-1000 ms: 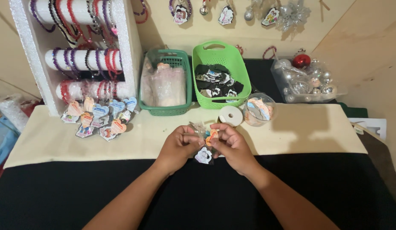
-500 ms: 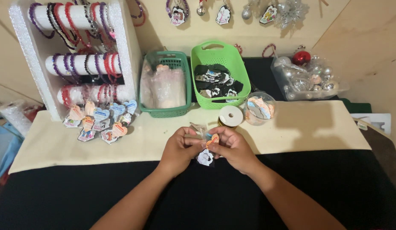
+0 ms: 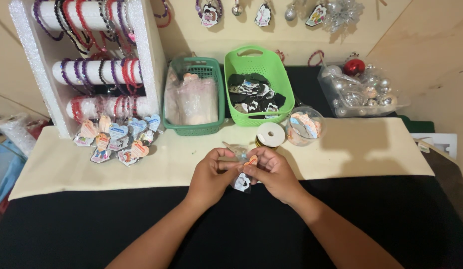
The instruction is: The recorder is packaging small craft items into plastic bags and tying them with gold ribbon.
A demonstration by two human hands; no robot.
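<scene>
Your left hand point(image 3: 211, 172) and right hand point(image 3: 272, 172) both pinch the small charm point(image 3: 241, 182) and its orange tag point(image 3: 251, 160) just in front of the ribbon spool point(image 3: 270, 134), raised off the bench point(image 3: 366, 149) so your fingertips can work it

My left hand point(image 3: 211, 174) and right hand point(image 3: 271, 172): fingertips drawn closer together than second ago. Small orange tag point(image 3: 251, 160) now pinched above clear packet point(image 3: 238, 151), raised slightly off cream mat point(image 3: 366, 149). Dark charm point(image 3: 241, 183) hangs lower beneath my fingers, over mat's front edge. My head view shifted slightly left and down.
</scene>
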